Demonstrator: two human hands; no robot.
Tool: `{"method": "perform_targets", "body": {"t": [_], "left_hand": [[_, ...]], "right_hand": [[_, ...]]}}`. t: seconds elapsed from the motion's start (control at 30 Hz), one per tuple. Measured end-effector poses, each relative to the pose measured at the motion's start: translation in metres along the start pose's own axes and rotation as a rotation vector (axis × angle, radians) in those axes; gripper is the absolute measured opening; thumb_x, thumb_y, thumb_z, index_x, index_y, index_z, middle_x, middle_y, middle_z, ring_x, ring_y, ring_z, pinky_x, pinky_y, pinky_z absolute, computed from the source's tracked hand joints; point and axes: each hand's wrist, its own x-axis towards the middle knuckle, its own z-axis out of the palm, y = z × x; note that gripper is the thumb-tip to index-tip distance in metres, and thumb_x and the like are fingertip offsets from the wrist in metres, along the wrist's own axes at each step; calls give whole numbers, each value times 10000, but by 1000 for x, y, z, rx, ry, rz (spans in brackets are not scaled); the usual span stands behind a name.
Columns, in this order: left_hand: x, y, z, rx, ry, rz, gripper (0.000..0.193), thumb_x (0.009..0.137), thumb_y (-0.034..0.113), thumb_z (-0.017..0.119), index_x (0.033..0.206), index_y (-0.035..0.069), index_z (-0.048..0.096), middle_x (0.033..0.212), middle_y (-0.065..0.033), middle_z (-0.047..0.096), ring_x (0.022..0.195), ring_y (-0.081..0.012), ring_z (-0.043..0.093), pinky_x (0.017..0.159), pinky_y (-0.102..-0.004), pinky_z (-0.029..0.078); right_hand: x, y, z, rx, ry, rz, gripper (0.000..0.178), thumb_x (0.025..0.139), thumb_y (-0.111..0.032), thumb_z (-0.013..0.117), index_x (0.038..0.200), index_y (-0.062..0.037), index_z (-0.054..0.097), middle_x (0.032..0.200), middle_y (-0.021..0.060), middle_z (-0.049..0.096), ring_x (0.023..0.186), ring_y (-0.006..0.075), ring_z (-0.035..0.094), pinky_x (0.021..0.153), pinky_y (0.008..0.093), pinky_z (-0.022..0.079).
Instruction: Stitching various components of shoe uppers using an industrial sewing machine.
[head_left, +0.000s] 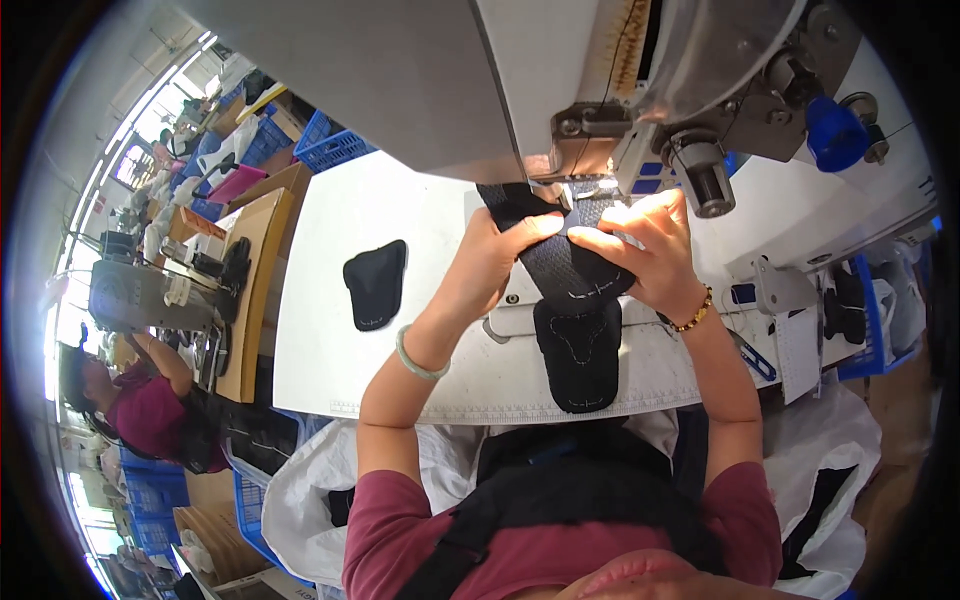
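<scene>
Under the lit needle area of a sewing machine point(400, 80) lies a black mesh fabric piece point(565, 268). My left hand point(488, 262) pinches its left side, the thumb pointing toward the needle. On the right side, my right hand point(655, 252) grips the same piece with thumb and fingers close to the presser foot. Fingers partly hide the cloth between the hands. Below it, a second black fabric piece point(577, 365) with pale stitched marks reaches to the table's front edge; I cannot tell whether the two are joined. Another black piece point(376, 288) lies flat, left of my left hand.
A ruler strip point(450, 412) runs along the front edge of the white table point(315, 340). To the right lies a blue-handled cutter point(752, 355). White sacks point(835, 470) hang below the edge. Blue crates point(330, 145) stand around. Another person point(150, 410) works at far left.
</scene>
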Motion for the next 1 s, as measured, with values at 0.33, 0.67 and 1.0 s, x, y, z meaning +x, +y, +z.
{"method": "perform_targets", "body": {"t": [0.33, 0.67, 1.0], "left_hand": [[-2, 0, 5, 20, 35, 12, 177, 840, 79, 608, 977, -33, 607, 912, -51, 620, 827, -100, 569, 764, -239, 459], [9, -5, -5, -47, 37, -44, 153, 854, 43, 560, 990, -21, 585, 922, -83, 618, 811, -131, 608, 713, -243, 499], [9, -19, -3, -98, 95, 68, 137, 866, 23, 519, 984, -5, 585, 915, -67, 624, 825, -125, 607, 737, -260, 498]], "right_hand": [[-3, -3, 1, 66, -1, 75, 463, 556, -102, 698, 1001, -229, 688, 962, -83, 543, 642, 98, 475, 704, 331, 289], [3, -11, 1, 36, -9, 132, 501, 547, -53, 654, 1027, -194, 680, 981, -53, 548, 686, 135, 484, 716, 339, 305], [-5, -18, 5, -84, 98, 78, 421, 591, -118, 640, 1010, -159, 653, 993, -52, 566, 723, 132, 488, 691, 324, 329]]}}
